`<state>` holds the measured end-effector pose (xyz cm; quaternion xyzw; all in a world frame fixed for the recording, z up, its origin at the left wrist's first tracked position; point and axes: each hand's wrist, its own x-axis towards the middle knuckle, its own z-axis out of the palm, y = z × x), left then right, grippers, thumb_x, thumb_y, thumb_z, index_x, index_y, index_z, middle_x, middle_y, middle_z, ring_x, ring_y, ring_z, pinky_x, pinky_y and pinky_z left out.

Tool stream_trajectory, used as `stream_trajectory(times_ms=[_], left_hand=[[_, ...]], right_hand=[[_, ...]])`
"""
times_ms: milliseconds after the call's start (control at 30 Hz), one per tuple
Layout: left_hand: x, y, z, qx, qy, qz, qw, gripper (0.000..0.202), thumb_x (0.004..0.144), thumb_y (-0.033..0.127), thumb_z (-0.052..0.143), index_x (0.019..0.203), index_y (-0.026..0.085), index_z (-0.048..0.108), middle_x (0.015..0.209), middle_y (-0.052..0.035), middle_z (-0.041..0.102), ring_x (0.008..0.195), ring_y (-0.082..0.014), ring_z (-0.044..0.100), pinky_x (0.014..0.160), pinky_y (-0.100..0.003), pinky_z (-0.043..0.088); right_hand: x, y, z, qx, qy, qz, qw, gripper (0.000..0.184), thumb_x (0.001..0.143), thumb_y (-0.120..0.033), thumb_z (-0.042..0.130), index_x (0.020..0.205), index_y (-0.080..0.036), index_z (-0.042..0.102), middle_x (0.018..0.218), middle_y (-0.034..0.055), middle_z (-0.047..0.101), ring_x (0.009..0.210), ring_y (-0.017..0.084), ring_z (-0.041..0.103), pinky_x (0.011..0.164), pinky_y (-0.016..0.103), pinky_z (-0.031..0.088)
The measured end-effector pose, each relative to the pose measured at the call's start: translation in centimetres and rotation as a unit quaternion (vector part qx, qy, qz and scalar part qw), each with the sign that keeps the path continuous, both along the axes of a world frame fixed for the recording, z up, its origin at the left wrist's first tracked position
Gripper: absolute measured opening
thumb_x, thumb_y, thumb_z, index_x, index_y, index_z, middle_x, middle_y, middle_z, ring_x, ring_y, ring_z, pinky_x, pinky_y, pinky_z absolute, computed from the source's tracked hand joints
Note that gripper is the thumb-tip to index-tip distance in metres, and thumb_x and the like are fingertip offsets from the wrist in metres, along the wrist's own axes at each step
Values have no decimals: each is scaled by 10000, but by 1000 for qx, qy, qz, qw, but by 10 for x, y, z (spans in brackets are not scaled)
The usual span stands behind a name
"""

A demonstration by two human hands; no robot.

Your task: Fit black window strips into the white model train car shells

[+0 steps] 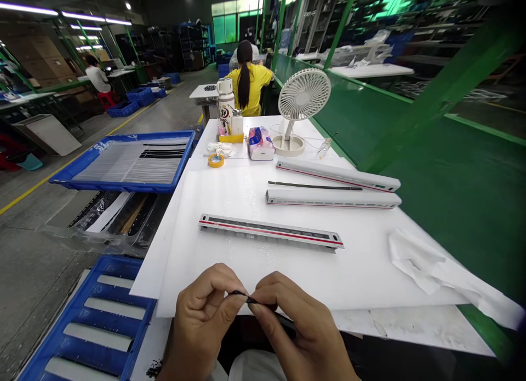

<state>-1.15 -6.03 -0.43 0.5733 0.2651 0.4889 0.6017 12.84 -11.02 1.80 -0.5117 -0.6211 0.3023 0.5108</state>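
Note:
Both my hands meet at the near edge of the white foam sheet (pixel 255 195). My left hand (pixel 201 321) and my right hand (pixel 302 326) pinch the same thin black strip (pixel 246 298) between thumbs and forefingers. Just beyond them lies a long white model train shell (pixel 271 231) with a red stripe and dark window band. Two more white shells (pixel 329 198) (pixel 337 174) lie farther back, with a loose thin black strip (pixel 314 185) between them.
A desk fan (pixel 302 104), tissue pack (pixel 260 143), yellow tape roll (pixel 216 160) and bottles (pixel 225 110) stand at the back. A white cloth (pixel 435 271) lies right. Blue trays (pixel 127 162) (pixel 96 321) sit left. A person in yellow (pixel 249 82) sits ahead; another far left.

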Motion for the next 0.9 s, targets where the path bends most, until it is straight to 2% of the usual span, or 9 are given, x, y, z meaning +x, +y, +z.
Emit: stream_trajectory(times_ms=[100,200,367,467,600,800,900], left_hand=[[8,-3,2,-70,16,13,997,117,776,123,626,855,207,645,773,-9,570,731,-117,537,672,-218,442],[17,-7,6,-98,29,32,994,33,759,150,642,761,179,628,733,-2,543,698,-114,520,642,-211,435],[25,-9,12,-59,61,53,995,86,768,167,613,686,169,586,681,-2,513,654,-124,495,604,-233,410],[26,-8,17,-7,111,55,992,109,783,166,585,679,175,553,667,-1,498,646,-130,480,602,-245,404],[26,-7,23,23,136,56,989,148,807,163,538,664,179,500,662,-1,481,639,-128,468,593,-247,396],[27,-8,21,42,145,52,987,149,822,158,512,677,180,489,676,-2,480,656,-129,468,606,-248,395],[28,-5,17,7,132,52,990,112,817,180,539,707,182,520,702,-4,502,687,-136,483,636,-253,410]], right_hand=[[2,-1,-3,-61,48,-22,997,133,871,-207,503,752,-187,558,693,15,528,622,124,501,550,233,420],[3,-3,-5,-109,119,-37,986,148,866,-272,527,747,-190,560,697,7,504,580,115,475,516,226,419],[5,-7,-17,-136,230,-20,963,125,853,-296,552,783,-198,584,749,6,496,573,106,478,506,222,429],[8,-7,-24,-134,240,-2,961,110,864,-283,540,814,-207,603,781,14,513,589,107,489,517,225,433],[9,-8,-25,-131,233,-7,964,112,871,-262,532,819,-208,614,774,13,507,594,106,486,534,231,432],[7,-7,-21,-135,228,-24,964,134,845,-298,565,793,-193,628,750,18,513,585,112,482,524,232,428],[7,-4,-19,-163,253,-22,953,157,834,-328,580,788,-186,628,728,13,505,569,105,466,515,227,419]])
